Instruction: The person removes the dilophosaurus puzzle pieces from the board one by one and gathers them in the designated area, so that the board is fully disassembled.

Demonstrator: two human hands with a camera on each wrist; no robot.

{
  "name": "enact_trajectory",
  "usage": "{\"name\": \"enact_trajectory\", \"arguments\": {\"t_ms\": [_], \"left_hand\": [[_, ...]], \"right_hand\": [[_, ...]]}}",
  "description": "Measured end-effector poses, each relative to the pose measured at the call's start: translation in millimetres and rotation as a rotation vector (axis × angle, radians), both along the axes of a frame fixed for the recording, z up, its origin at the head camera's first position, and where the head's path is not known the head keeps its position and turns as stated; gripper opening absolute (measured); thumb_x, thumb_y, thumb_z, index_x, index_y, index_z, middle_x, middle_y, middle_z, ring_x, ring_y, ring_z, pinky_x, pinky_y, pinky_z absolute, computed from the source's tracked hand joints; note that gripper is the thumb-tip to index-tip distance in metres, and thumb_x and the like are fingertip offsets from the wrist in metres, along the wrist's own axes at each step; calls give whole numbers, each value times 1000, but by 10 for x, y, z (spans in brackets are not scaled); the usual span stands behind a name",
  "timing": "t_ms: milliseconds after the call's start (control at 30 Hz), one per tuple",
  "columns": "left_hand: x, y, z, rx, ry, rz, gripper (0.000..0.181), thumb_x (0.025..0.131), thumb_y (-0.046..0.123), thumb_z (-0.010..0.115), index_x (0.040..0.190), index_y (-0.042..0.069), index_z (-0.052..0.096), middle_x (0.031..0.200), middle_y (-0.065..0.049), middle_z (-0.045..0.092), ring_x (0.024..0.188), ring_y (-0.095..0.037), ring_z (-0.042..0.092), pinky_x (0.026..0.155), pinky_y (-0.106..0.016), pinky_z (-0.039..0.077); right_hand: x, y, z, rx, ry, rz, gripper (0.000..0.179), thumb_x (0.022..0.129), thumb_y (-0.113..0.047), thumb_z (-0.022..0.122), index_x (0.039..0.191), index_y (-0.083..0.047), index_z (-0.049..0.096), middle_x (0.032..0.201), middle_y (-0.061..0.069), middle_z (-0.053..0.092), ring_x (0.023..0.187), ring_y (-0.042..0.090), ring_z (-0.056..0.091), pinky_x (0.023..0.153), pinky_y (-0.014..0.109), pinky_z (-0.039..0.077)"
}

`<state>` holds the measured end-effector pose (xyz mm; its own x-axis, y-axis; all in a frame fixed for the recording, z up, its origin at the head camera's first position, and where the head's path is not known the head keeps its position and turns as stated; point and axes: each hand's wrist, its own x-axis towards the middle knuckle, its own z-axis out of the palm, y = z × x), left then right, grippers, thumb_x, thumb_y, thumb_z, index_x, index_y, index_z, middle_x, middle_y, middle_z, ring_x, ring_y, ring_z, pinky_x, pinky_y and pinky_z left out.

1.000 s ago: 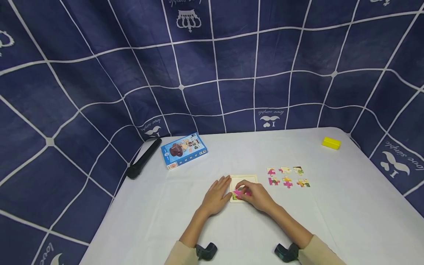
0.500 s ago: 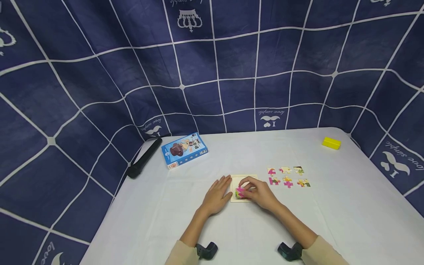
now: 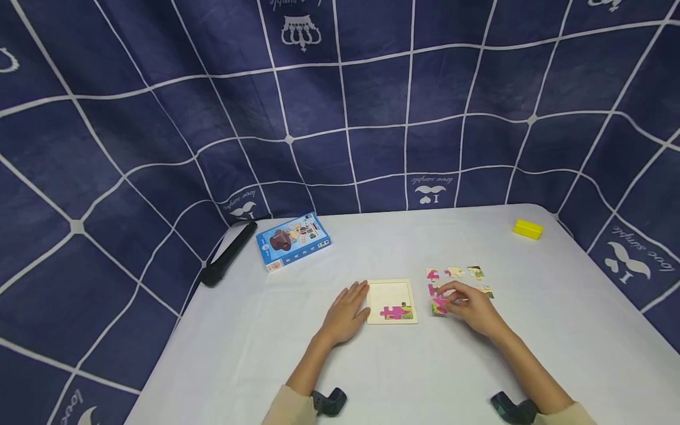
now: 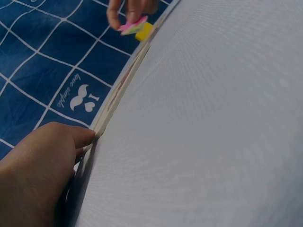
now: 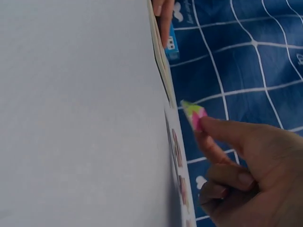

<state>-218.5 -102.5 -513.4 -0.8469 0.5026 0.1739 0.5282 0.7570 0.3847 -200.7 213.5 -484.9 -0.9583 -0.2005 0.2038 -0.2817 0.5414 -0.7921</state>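
A square wooden puzzle tray (image 3: 388, 294) lies on the white table, with joined pink and green puzzle pieces (image 3: 397, 311) in its lower right part. My left hand (image 3: 344, 316) rests with extended fingers along the tray's left edge; the left wrist view shows its thumb at the frame's side. To the right of the tray, my right hand (image 3: 474, 307) pinches a pink and green puzzle piece (image 5: 195, 115) between thumb and forefinger, raised above the table. Loose puzzle pieces (image 3: 454, 272) lie in two rows beyond this hand, which covers part of the nearer row.
A blue picture box (image 3: 294, 241) lies at the back left, beside a long black object (image 3: 228, 255). A small yellow block (image 3: 528, 229) sits at the back right. Dark blue gridded cloth (image 3: 372, 106) hangs behind the table.
My right hand has lifted the pinched piece off the tray's lower left and carried it right, towards the loose pieces. My left hand stays at the tray's edge.
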Motion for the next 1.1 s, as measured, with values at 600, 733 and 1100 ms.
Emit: {"name": "enact_trajectory", "arguments": {"t_ms": [600,733,1100], "left_hand": [[-6,0,-1,0,0,5,56,97,33,39,144,4,30,150,-4,25,138,-22,18,112,-37,13],[-12,4,-4,-6,1,7,56,97,34,39,144,4,30,150,-4,25,138,-21,18,112,-37,13],[-8,6,-2,-17,-13,16,56,97,35,37,144,6,29,151,-2,23,138,-19,16,112,-36,11]], "right_hand": [[10,49,-186,116,112,-54,25,75,-6,75,96,-13,66,79,-5,65,59,5,43,47,22,32],[3,47,-222,175,170,-77,21,73,-7,77,92,-13,69,82,-4,62,64,8,43,53,23,33],[27,-153,-155,66,158,-84,20,77,-13,75,96,-9,69,76,-7,59,46,2,34,40,21,31]]}}
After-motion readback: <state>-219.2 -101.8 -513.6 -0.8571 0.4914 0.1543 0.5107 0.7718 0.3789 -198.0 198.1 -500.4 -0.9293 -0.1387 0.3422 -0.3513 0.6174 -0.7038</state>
